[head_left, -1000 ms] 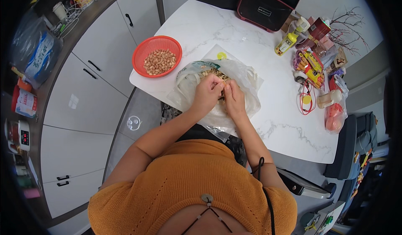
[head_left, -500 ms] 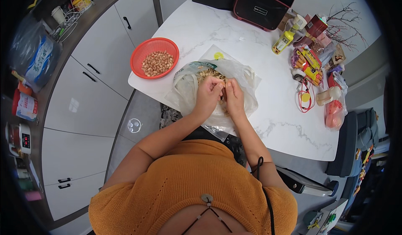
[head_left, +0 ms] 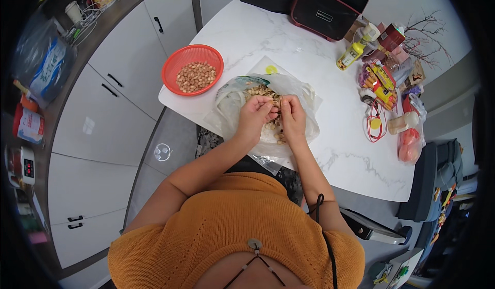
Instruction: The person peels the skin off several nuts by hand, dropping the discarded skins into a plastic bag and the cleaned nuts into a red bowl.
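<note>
A white plastic bag (head_left: 227, 108) lies spread on the table, with unshelled peanuts and loose shells (head_left: 263, 91) inside it. Over the bag's mouth, my left hand (head_left: 252, 118) and my right hand (head_left: 293, 118) meet at the fingertips. Both are closed in a pinch around what seems to be a peanut, mostly hidden by the fingers. To the left of the bag stands a red plastic strainer basket (head_left: 167, 71) holding many shelled, pinkish-brown peanut kernels (head_left: 196, 76).
The white marbled table (head_left: 356, 157) carries a black-and-red countertop appliance (head_left: 327, 8) at the back. Along the right are a yellow bottle (head_left: 350, 56), snack packs (head_left: 382, 85), a red cable (head_left: 376, 126) and a bag of red fruit (head_left: 409, 143). White cabinets (head_left: 103, 119) line the left.
My hands have stayed over the bag, fingertips parting slightly and turning. More of the peanuts and shells between them shows. The whole view has shifted a little.
</note>
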Motion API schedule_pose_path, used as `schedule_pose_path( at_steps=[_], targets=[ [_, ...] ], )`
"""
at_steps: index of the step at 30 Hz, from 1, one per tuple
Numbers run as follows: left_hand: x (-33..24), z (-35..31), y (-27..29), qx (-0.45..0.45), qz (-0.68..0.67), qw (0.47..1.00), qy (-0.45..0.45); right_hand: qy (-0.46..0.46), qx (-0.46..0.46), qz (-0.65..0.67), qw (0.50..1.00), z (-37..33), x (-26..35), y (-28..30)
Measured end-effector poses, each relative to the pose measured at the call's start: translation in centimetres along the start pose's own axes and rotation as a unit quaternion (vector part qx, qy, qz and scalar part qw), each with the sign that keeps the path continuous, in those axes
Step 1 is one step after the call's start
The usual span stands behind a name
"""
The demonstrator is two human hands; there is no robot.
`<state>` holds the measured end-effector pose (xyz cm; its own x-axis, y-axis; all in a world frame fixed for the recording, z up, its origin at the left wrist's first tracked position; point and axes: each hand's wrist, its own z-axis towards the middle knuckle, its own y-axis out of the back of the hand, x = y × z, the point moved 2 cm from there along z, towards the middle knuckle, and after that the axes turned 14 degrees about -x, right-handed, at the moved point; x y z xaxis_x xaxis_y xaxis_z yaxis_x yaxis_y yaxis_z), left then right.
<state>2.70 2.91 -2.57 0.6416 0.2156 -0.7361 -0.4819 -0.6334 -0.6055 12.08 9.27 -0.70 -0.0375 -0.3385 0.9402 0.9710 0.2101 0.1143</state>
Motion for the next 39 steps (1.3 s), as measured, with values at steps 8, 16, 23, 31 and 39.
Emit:
schedule_pose_path(
  at_steps=[8, 16, 23, 31, 39],
  targets=[
    [-0.3, 0.4, 0.3, 0.011, -0.078, 0.99, 0.121, 0.086, -0.009, -0.026, 0.996, 0.2, 0.6, 0.1],
    [-0.5, 0.9, 0.3, 0.032, -0.099, 0.986, 0.127, 0.087, 0.002, -0.026, 0.996, 0.4, 0.1, 0.3],
    [-0.4, 1.2, 0.4, 0.022, -0.106, 0.978, 0.178, 0.106, 0.002, -0.024, 0.994, 0.4, 1.0, 0.3],
    [-0.8, 1.2, 0.2, 0.031, -0.11, 0.973, 0.201, 0.03, -0.008, 0.005, 0.999, 0.6, 0.4, 0.5],
    [-0.8, 1.3, 0.1, 0.043, -0.079, 0.979, 0.183, -0.033, -0.002, 0.086, 0.996, 1.0, -0.6, 0.5]
  ],
)
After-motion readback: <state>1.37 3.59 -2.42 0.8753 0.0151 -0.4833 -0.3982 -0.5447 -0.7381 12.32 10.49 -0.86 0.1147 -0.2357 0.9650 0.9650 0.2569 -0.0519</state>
